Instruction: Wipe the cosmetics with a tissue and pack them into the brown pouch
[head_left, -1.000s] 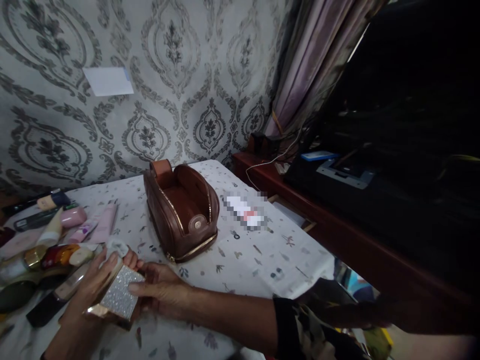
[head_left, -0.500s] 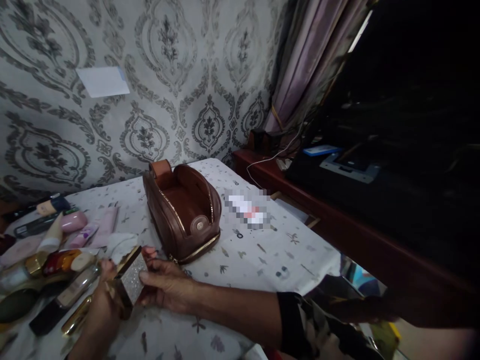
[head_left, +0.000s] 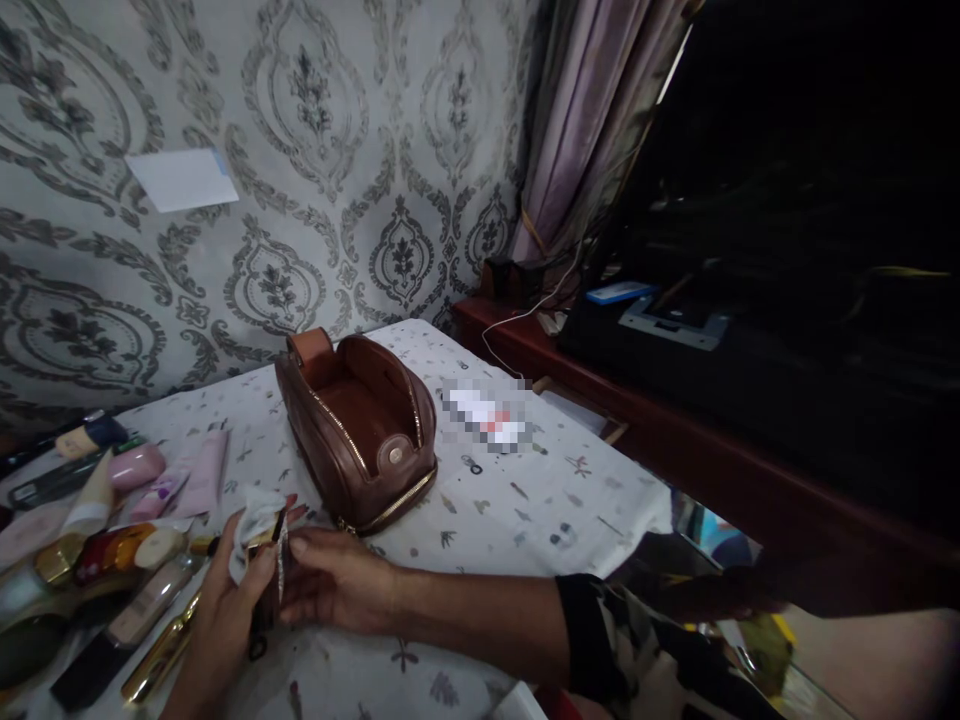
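Observation:
My right hand (head_left: pixel 341 580) grips a small, flat box (head_left: pixel 283 555) with gold edges and a glittery face, now turned nearly edge-on. My left hand (head_left: pixel 229 595) is closed around a crumpled white tissue (head_left: pixel 257 512) pressed against the box's left side; its thumb lies along the gold edge. Much of the box is hidden by the fingers. Just behind the hands stands a brown leather toiletry bag (head_left: pixel 360 435), its top unzipped and wide open. A gold tube (head_left: pixel 161 650) lies beside my left wrist.
Cosmetics crowd the left of the cloth-covered table (head_left: pixel 487 530): a pink tube (head_left: pixel 202 475), a clear bottle with a black cap (head_left: pixel 127 630) and several jars. A blurred white item (head_left: pixel 487 415) lies right of the bag. A dark red desk (head_left: pixel 540 350) adjoins the table.
The tissue has come off the table into my left hand and against the box. The box has turned from showing its glittery face to nearly edge-on. The view has shifted slightly.

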